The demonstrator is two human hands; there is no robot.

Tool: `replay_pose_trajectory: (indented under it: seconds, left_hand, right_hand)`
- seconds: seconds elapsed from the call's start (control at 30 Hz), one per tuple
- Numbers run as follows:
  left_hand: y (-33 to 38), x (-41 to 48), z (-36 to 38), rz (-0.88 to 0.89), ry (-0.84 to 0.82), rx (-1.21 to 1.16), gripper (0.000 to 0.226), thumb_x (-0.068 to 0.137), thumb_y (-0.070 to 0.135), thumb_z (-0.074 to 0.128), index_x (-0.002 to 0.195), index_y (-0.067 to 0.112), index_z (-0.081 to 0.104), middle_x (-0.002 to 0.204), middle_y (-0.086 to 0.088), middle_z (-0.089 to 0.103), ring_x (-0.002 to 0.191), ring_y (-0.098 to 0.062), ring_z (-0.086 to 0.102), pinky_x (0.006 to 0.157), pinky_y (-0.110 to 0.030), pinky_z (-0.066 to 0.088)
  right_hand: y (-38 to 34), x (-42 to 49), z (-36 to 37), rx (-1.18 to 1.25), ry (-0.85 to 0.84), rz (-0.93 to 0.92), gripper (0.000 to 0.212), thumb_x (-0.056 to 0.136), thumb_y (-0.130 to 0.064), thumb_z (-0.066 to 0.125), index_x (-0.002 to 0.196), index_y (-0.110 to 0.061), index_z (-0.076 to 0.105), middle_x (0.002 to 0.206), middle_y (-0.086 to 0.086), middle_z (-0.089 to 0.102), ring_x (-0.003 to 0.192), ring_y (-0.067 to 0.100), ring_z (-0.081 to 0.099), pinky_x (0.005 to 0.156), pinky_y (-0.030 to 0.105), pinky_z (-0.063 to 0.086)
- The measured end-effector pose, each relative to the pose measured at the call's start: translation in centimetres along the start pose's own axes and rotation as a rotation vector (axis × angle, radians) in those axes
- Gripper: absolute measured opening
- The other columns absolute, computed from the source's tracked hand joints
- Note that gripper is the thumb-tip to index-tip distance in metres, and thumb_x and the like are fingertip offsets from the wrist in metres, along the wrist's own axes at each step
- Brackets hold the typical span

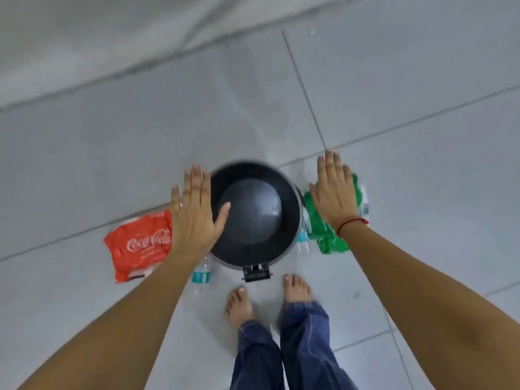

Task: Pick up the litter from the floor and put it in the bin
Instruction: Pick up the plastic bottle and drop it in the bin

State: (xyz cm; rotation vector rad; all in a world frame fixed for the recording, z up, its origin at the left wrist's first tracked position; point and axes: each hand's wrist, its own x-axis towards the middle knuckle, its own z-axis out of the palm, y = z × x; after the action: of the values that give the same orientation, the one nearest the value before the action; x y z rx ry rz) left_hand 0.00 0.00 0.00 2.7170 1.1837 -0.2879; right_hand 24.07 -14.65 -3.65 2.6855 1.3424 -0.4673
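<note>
Both my hands hang flat, fingers spread, holding nothing: my left hand [194, 218] nearest the crumpled red plastic Coca-Cola wrapper [138, 244] on the grey tiled floor [84, 153] left of the round black pedal bin [254, 212], my right hand [333, 190] over the green plastic wrapper [323, 232] lying right of it

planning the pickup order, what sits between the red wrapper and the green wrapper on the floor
In the head view, the open bin stands between the red wrapper and the green wrapper, with a clear bottle near its left side and another near its right.
</note>
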Motion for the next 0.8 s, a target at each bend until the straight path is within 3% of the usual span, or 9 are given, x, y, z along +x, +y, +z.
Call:
replay_pose_trajectory:
  seconds: [0.1,0.17,0.23,0.4,0.53,0.63,0.7,0.77,0.8]
  left_hand:
    - [-0.7,0.7,4.5,-0.07,0.001,-0.035,0.078,0.092,0.052,0.029,0.151,0.003,0.014,0.16,-0.019,0.01,0.149,-0.032,0.01,0.118,-0.052,0.011]
    - [-1.0,1.0,7.1,-0.119,0.008,-0.101,0.077,0.093,0.048,0.034,0.151,0.004,0.011,0.161,-0.019,0.006,0.149,-0.034,0.006,0.119,-0.053,0.011]
    - [-1.0,0.9,8.1,-0.129,0.064,-0.137,0.076,0.093,0.046,0.036,0.151,0.004,0.01,0.161,-0.019,0.005,0.149,-0.035,0.005,0.119,-0.051,0.011]
    - [-1.0,1.2,8.7,-0.13,0.158,-0.154,0.075,0.094,0.049,0.032,0.152,0.006,0.012,0.161,-0.019,0.008,0.149,-0.034,0.006,0.119,-0.046,0.01]
    - [-1.0,1.1,8.7,-0.132,0.16,-0.151,0.074,0.095,0.05,0.03,0.152,0.006,0.011,0.161,-0.019,0.008,0.149,-0.034,0.007,0.119,-0.045,0.011]
    - [-0.9,1.2,8.3,-0.137,0.126,-0.147,0.074,0.095,0.05,0.03,0.152,0.006,0.011,0.161,-0.018,0.008,0.149,-0.034,0.006,0.119,-0.046,0.012]
    - [-0.9,1.2,8.0,-0.141,0.112,-0.159,0.073,0.096,0.049,0.03,0.152,0.005,0.012,0.161,-0.018,0.008,0.149,-0.034,0.006,0.119,-0.047,0.012]
    - [-0.8,1.2,7.8,-0.141,0.099,-0.172,0.071,0.096,0.047,0.03,0.151,0.005,0.013,0.161,-0.018,0.009,0.149,-0.034,0.007,0.119,-0.048,0.013]
    - [-0.7,1.2,7.8,-0.141,0.099,-0.175,0.07,0.095,0.044,0.03,0.151,0.005,0.014,0.161,-0.018,0.009,0.149,-0.034,0.007,0.119,-0.049,0.014]
  right_hand:
    - [-1.4,-2.2,6.6,0.037,-0.143,0.036,0.051,0.095,-0.012,0.044,0.144,-0.001,0.031,0.152,0.021,0.032,0.141,0.034,0.029,0.112,0.046,0.029]
    - [-2.6,-3.9,10.7,0.063,-0.214,0.058,0.037,0.094,-0.01,0.043,0.13,-0.004,0.045,0.132,0.019,0.047,0.124,0.034,0.044,0.096,0.045,0.041]
    - [-3.2,-4.7,12.8,0.121,-0.273,0.11,0.031,0.094,-0.008,0.042,0.125,-0.006,0.047,0.123,0.016,0.051,0.114,0.034,0.048,0.084,0.044,0.047]
    - [-3.6,-4.4,15.6,0.338,-0.414,0.338,0.048,0.096,-0.012,0.047,0.141,-0.006,0.033,0.135,0.021,0.048,0.119,0.039,0.052,0.089,0.047,0.048]
    - [-3.2,-3.8,14.7,0.53,-0.413,0.519,0.043,0.092,-0.019,0.056,0.128,0.002,0.043,0.128,0.025,0.053,0.114,0.04,0.055,0.09,0.045,0.047]
    - [-2.1,-3.9,11.5,0.745,-0.155,0.803,0.054,0.085,-0.025,0.064,0.129,-0.001,0.044,0.126,0.021,0.055,0.111,0.036,0.057,0.089,0.042,0.049]
    - [-2.0,-4.4,7.7,0.847,0.247,0.926,0.063,0.08,-0.029,0.067,0.134,-0.005,0.044,0.126,0.015,0.057,0.111,0.031,0.059,0.091,0.04,0.053]
    - [-3.4,-5.3,3.8,0.897,0.609,0.767,0.065,0.078,-0.03,0.069,0.134,-0.008,0.045,0.119,0.004,0.056,0.105,0.02,0.059,0.085,0.027,0.054]
    - [-4.6,-5.9,2.2,0.91,0.659,0.649,0.064,0.076,-0.031,0.071,0.131,-0.01,0.047,0.114,0.0,0.055,0.101,0.016,0.058,0.081,0.02,0.053]
